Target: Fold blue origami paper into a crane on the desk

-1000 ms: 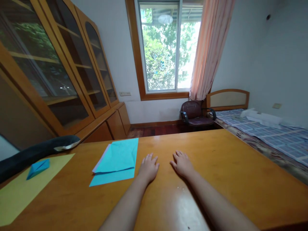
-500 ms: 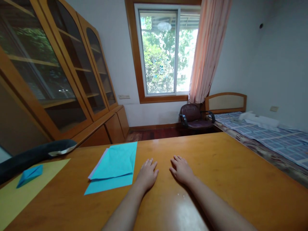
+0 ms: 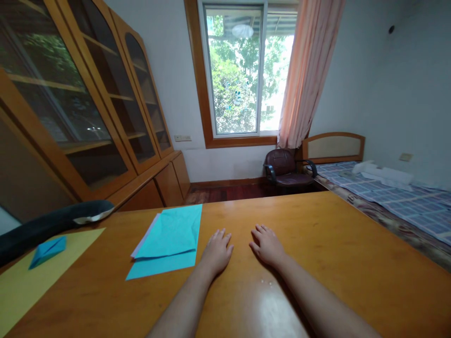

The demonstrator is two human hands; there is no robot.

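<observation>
My left hand rests palm down on the wooden table, fingers apart, holding nothing. Just left of it lie turquoise sheets of paper, one on another, with a pale purple sheet peeking out at their left edge. My right hand also lies flat on the tabletop, fingers spread and nothing in them. A gap of bare wood separates the two hands. At the far left, a small folded blue paper piece sits on a yellow sheet.
A dark, curved padded object lies along the table's far left edge. Glass-doored cabinets stand to the left. Beyond the table are a maroon armchair and a bed with a checked cover on the right.
The camera view has tilted down slightly, so the room sits a little higher in the picture. Both hands stay in place on the table, and the papers have not moved.
</observation>
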